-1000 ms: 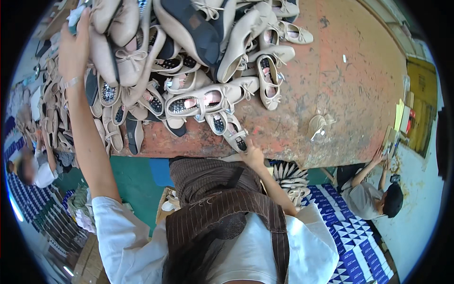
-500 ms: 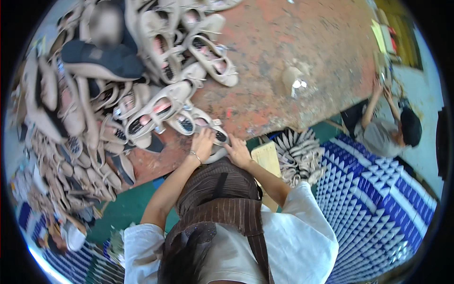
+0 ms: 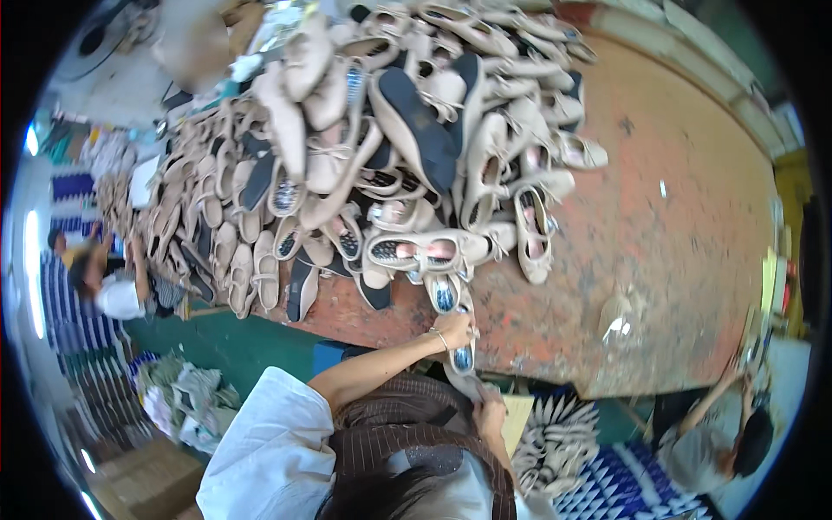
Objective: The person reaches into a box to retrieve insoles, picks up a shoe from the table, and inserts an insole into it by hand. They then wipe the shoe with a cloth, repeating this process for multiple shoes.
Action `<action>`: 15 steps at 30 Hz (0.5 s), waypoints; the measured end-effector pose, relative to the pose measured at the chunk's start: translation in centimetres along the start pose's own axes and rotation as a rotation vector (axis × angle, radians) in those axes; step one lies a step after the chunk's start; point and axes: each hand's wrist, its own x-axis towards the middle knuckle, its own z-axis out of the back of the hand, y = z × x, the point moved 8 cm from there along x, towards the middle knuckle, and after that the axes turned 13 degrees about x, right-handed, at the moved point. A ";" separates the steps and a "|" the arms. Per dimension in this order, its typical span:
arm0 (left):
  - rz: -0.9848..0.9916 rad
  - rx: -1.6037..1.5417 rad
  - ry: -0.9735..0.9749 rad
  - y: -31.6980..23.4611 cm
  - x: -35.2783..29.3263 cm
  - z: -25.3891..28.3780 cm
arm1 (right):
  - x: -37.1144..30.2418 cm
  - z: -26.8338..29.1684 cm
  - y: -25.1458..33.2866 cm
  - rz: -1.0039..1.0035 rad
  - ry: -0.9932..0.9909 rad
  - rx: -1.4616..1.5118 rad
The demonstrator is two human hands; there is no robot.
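Observation:
At the table's front edge, my left hand (image 3: pixel 454 330) is closed on a beige strapped flat shoe (image 3: pixel 464 357) with a blue-patterned insole. Lower and to its right, my right hand (image 3: pixel 490 412) has its fingers curled round the end of a grey, curved piece (image 3: pixel 466 383), which sticks out below the shoe. Whether that piece is a second shoe I cannot tell. Just beyond my left hand lies another beige shoe (image 3: pixel 444 293) with a blue insole. Behind it a strapped beige shoe (image 3: pixel 407 250) lies sideways, showing a dark, dotted insole.
A big heap of beige shoes (image 3: pixel 325 156) covers the table's left and middle. The worn reddish table (image 3: pixel 676 260) carries a pale round lump (image 3: pixel 616 317). More shoes (image 3: pixel 555 438) stand packed below right, near blue-and-white boxes (image 3: pixel 633 472). Co-workers sit at right (image 3: pixel 715 442) and left (image 3: pixel 121 290).
The view has swung left, showing more of the heap. My right hand has come off the table edge shoe and moved down toward my lap, onto the grey piece. My left hand stays at the shoe.

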 end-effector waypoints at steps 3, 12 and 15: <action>-0.121 -0.173 0.096 -1.4 -2.1 5.3 | -1.2 7.0 1.1 -0.068 -0.013 0.085; -0.696 -0.563 -0.598 -6.3 -19.1 39.9 | 8.4 23.8 22.3 0.516 -0.465 0.143; -0.656 -0.222 -1.020 -5.5 -25.2 49.4 | 12.9 23.9 32.1 0.740 -0.563 0.440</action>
